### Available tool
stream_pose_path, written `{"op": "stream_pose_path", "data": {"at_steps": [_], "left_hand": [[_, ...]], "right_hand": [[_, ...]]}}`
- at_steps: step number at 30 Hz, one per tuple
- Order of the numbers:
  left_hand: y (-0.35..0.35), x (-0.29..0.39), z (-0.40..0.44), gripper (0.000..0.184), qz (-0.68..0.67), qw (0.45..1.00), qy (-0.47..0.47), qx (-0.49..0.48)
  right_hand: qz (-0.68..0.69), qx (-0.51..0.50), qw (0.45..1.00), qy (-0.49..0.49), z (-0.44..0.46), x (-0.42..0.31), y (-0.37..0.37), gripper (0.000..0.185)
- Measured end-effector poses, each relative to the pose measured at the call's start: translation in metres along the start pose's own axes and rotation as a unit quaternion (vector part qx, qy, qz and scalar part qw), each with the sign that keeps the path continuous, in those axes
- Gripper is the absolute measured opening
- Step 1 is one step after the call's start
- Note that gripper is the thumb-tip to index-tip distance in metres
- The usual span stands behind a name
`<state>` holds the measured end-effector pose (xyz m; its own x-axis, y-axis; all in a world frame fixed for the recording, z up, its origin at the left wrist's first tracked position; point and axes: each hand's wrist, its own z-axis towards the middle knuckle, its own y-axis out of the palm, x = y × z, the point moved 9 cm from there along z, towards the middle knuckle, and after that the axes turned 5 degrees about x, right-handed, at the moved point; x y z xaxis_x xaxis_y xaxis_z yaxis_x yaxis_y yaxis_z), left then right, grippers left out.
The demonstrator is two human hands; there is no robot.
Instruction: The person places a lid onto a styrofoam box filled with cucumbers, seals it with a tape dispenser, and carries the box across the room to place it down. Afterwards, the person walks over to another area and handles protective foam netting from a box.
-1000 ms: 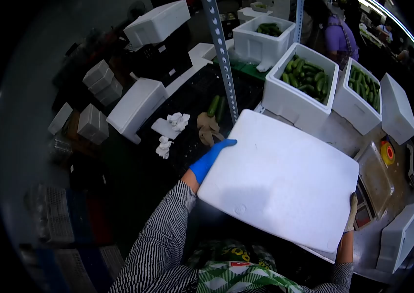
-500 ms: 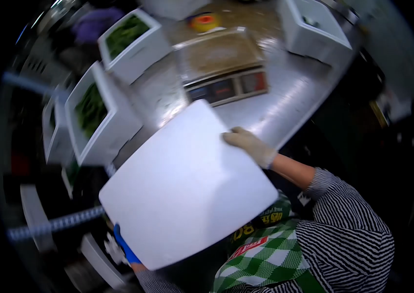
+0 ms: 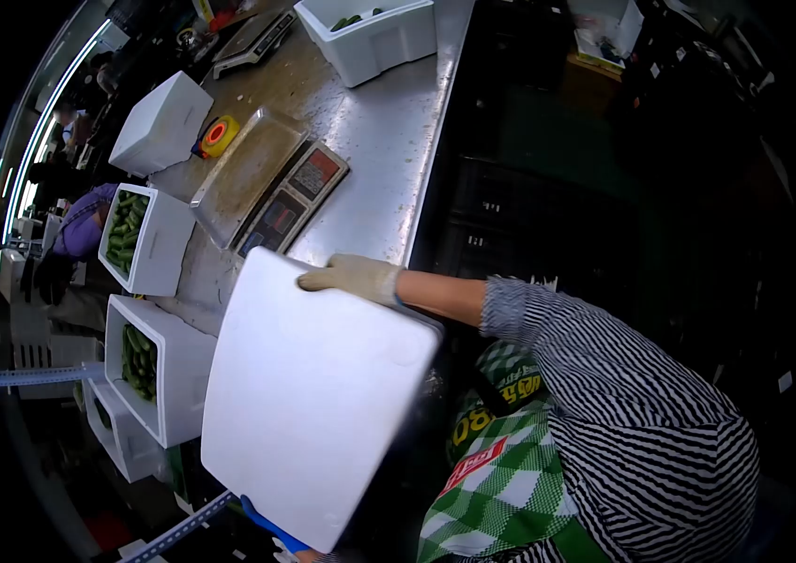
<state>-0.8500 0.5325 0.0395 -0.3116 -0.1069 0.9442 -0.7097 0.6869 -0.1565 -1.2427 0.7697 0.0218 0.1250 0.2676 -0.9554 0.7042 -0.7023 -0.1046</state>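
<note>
A large white foam lid [image 3: 309, 394] is held between my two hands in front of my apron. My right hand [image 3: 356, 279], in a pale glove, is closed on its upper edge, near the metal table. At the bottom edge of the lid is my left hand [image 3: 271, 527], in a blue glove, mostly hidden by the lid, its visible part gripping the rim. Beside the lid stands a foam box [image 3: 182, 371] of green cucumbers, with a second such box [image 3: 163, 246] further up.
A scale [image 3: 290, 202] with a metal tray and a yellow tape roll [image 3: 219, 137] sit on the metal table [image 3: 370, 131]. Another foam box [image 3: 379, 47] stands at its far end. A co-worker in purple [image 3: 86, 220] is at the left. A perforated metal post [image 3: 182, 533] is near my left hand.
The view has swung round towards the scale and the table's edge. The lid has turned with my hands and now stands more upright in the view, still held by both.
</note>
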Motion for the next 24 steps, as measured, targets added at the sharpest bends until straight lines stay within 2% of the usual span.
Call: {"op": "stream_pose_path", "data": {"at_steps": [2, 3, 7, 8, 9, 11, 12, 14, 16, 17, 18, 19, 21, 24], "left_hand": [[0.010, -0.003, -0.002, 0.077, -0.144, 0.986, -0.079, 0.026], [0.022, -0.008, -0.007, 0.077, -0.213, 0.968, -0.126, 0.046], [0.036, -0.009, -0.001, 0.080, -0.226, 0.958, -0.161, -0.070], [0.033, -0.013, 0.008, 0.081, -0.219, 0.956, -0.157, -0.119], [0.044, -0.012, 0.004, 0.082, -0.212, 0.955, -0.165, -0.125], [0.064, -0.011, -0.004, 0.083, -0.200, 0.953, -0.182, -0.138], [0.075, -0.011, -0.019, 0.085, -0.198, 0.954, -0.198, -0.106], [0.062, -0.038, -0.024, 0.085, -0.178, 0.953, -0.216, -0.113], [0.034, -0.089, -0.016, 0.083, -0.195, 0.940, -0.238, -0.151], [0.050, -0.089, -0.024, 0.082, -0.190, 0.945, -0.226, -0.142], [0.067, -0.083, -0.038, 0.082, -0.186, 0.948, -0.221, -0.134], [0.085, -0.078, -0.050, 0.082, -0.187, 0.951, -0.215, -0.123], [0.116, -0.072, -0.076, 0.081, -0.190, 0.953, -0.209, -0.107], [0.178, -0.065, -0.110, 0.081, -0.206, 0.955, -0.191, -0.096]], "right_hand": [[0.027, 0.052, 0.996, 0.064, -0.068, -0.001, -0.023, 0.078], [0.021, 0.072, 0.995, 0.062, -0.086, 0.012, -0.033, 0.079], [-0.005, 0.153, 0.987, 0.052, -0.175, 0.052, -0.050, 0.079], [0.029, 0.189, 0.979, 0.071, -0.199, 0.057, -0.054, 0.075], [0.066, 0.230, 0.969, 0.061, -0.212, 0.078, -0.057, 0.079], [0.108, 0.230, 0.964, 0.079, -0.229, 0.107, -0.070, 0.069], [0.135, 0.236, 0.959, 0.078, -0.240, 0.116, -0.074, 0.069], [0.185, 0.240, 0.950, 0.078, -0.260, 0.130, -0.085, 0.067], [0.151, 0.247, 0.954, 0.077, -0.282, 0.126, -0.107, 0.066], [0.130, 0.242, 0.959, 0.072, -0.277, 0.136, -0.124, 0.065], [0.108, 0.233, 0.963, 0.079, -0.282, 0.148, -0.139, 0.079], [0.125, 0.230, 0.961, 0.089, -0.288, 0.153, -0.150, 0.079], [0.047, 0.228, 0.968, 0.097, -0.297, 0.155, -0.182, 0.077], [0.027, 0.217, 0.970, 0.107, -0.307, 0.159, -0.235, 0.071]]}}
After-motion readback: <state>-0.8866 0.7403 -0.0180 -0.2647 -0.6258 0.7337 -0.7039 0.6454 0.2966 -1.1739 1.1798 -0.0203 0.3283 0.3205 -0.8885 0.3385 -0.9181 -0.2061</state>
